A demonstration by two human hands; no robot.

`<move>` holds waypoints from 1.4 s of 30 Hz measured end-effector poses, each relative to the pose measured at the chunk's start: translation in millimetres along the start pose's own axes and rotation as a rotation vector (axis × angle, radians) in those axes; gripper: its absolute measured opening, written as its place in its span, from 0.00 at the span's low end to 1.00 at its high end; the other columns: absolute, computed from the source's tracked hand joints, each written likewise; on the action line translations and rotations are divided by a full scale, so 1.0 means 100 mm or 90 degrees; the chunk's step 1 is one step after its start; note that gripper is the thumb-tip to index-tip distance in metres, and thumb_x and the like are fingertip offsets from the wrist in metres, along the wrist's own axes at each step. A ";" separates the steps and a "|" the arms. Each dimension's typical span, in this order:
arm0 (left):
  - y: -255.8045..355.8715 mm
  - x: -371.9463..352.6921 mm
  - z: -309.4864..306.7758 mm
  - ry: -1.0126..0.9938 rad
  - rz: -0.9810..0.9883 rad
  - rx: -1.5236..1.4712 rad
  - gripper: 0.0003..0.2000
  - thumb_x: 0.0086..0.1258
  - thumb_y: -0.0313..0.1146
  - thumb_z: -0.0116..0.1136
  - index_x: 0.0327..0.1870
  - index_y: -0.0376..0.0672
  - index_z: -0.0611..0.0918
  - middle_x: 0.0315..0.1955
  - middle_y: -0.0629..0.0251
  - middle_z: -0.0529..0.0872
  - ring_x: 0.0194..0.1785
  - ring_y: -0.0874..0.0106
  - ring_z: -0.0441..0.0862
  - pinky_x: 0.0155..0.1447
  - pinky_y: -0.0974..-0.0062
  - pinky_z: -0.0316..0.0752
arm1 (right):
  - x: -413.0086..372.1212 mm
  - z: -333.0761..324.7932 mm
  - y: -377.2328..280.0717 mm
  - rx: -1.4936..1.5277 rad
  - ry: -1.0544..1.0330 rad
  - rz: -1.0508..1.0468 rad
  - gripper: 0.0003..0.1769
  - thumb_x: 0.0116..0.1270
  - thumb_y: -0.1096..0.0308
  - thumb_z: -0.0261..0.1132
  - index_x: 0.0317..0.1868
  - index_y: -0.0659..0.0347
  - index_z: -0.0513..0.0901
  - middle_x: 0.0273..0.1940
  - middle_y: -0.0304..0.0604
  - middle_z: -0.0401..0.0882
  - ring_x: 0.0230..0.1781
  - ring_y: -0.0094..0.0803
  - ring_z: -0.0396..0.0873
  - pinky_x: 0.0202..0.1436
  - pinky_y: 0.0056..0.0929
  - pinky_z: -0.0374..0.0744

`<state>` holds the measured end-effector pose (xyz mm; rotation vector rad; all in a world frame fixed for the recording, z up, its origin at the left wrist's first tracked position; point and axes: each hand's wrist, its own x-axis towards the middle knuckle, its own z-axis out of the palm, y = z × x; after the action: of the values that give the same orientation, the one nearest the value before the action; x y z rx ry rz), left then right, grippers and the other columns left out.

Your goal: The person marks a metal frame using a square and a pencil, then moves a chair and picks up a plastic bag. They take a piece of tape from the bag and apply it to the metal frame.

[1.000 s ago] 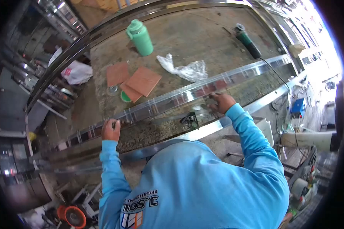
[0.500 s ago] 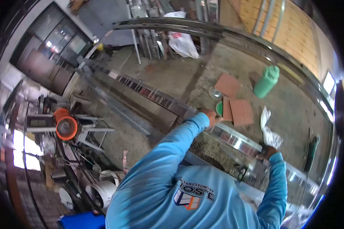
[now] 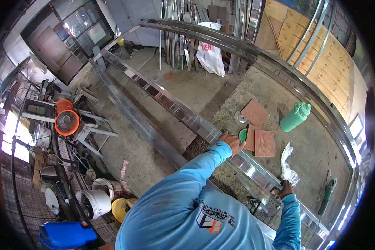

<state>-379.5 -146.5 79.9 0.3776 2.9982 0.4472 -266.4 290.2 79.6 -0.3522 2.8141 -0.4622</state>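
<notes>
A long, shiny metal channel (image 3: 175,106) with ladder-like cross sections runs diagonally from the far left toward my body. My left hand (image 3: 232,142) grips it near the middle, fingers curled over its far edge. Farther down the same channel, my right hand (image 3: 285,189) is closed around its edge; its fingertips are partly hidden. Just beyond my left hand lie reddish-brown textured tiles (image 3: 264,143) and a green round lid-like piece (image 3: 242,134). A crumpled white plastic wrapper (image 3: 288,166) lies close to my right hand.
A green bottle (image 3: 295,118) and a green-bodied power tool (image 3: 328,196) are on the concrete floor beyond. Long metal rails (image 3: 304,79) curve across the far side. At left are an orange round device (image 3: 66,121), white buckets (image 3: 96,204) and a blue container (image 3: 66,234).
The head view has tilted and turned, so surroundings sit lower in the picture and more of the left floor shows. Both hands stay on the metal channel.
</notes>
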 end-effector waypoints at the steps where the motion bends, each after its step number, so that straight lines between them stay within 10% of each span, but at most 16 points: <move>1: 0.00 0.01 -0.04 -0.028 -0.009 -0.006 0.36 0.76 0.61 0.26 0.31 0.42 0.87 0.35 0.52 0.86 0.46 0.55 0.82 0.68 0.49 0.60 | -0.05 0.08 0.08 -0.025 0.021 0.005 0.60 0.34 0.22 0.70 0.56 0.69 0.76 0.44 0.61 0.82 0.49 0.56 0.80 0.51 0.46 0.77; 8: 0.08 0.03 -0.34 -0.248 -0.015 0.005 0.39 0.75 0.63 0.26 0.27 0.40 0.85 0.31 0.53 0.85 0.43 0.55 0.81 0.62 0.50 0.66 | 0.13 -0.41 -0.48 0.195 -0.336 0.229 0.52 0.40 0.36 0.77 0.58 0.66 0.75 0.48 0.57 0.83 0.52 0.49 0.81 0.54 0.42 0.77; 20: 0.14 0.01 -0.44 -0.251 0.029 0.007 0.39 0.74 0.64 0.31 0.23 0.37 0.84 0.23 0.52 0.84 0.31 0.54 0.81 0.48 0.51 0.73 | -0.06 -0.22 -0.27 -0.093 -0.133 0.204 0.54 0.35 0.22 0.69 0.50 0.63 0.81 0.46 0.54 0.84 0.50 0.51 0.81 0.55 0.43 0.77; 23: 0.11 0.01 -0.32 -0.205 0.032 0.067 0.38 0.72 0.66 0.29 0.37 0.40 0.87 0.37 0.50 0.87 0.43 0.49 0.83 0.50 0.51 0.75 | -0.20 -0.50 -0.67 0.151 -0.006 0.131 0.54 0.35 0.27 0.72 0.54 0.65 0.80 0.53 0.58 0.80 0.55 0.49 0.79 0.59 0.43 0.75; 26: 0.25 0.09 -0.25 -0.301 -0.113 -0.275 0.36 0.70 0.65 0.35 0.50 0.37 0.81 0.38 0.43 0.85 0.39 0.46 0.83 0.46 0.50 0.75 | -0.25 -0.43 -0.55 0.021 -0.046 0.218 0.45 0.39 0.27 0.71 0.53 0.49 0.84 0.46 0.52 0.84 0.50 0.48 0.81 0.54 0.44 0.79; 28: -0.07 0.26 -0.05 -0.114 0.119 0.032 0.35 0.69 0.64 0.39 0.36 0.37 0.86 0.32 0.43 0.85 0.37 0.47 0.83 0.43 0.49 0.75 | -0.26 -0.52 -0.60 -0.003 -0.051 0.219 0.40 0.45 0.30 0.70 0.53 0.49 0.83 0.45 0.50 0.85 0.49 0.48 0.82 0.52 0.46 0.79; 38: 0.01 0.14 -1.39 0.001 0.079 0.229 0.31 0.73 0.54 0.40 0.28 0.31 0.84 0.27 0.38 0.82 0.32 0.41 0.77 0.40 0.45 0.69 | -0.16 -0.97 -1.07 0.070 0.060 0.119 0.37 0.45 0.40 0.74 0.51 0.56 0.81 0.41 0.51 0.84 0.46 0.49 0.82 0.49 0.46 0.78; 42: 0.01 -0.18 -2.07 -0.104 -0.019 0.232 0.39 0.70 0.68 0.28 0.47 0.43 0.87 0.45 0.41 0.84 0.52 0.44 0.78 0.60 0.53 0.71 | -0.09 -0.94 -1.44 0.094 0.072 0.087 0.40 0.43 0.40 0.75 0.53 0.58 0.78 0.39 0.52 0.84 0.44 0.52 0.82 0.48 0.46 0.78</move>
<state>-386.5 -207.0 278.6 0.3725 2.9100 -0.1325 -258.4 186.5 216.9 -0.1050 2.8654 -0.6722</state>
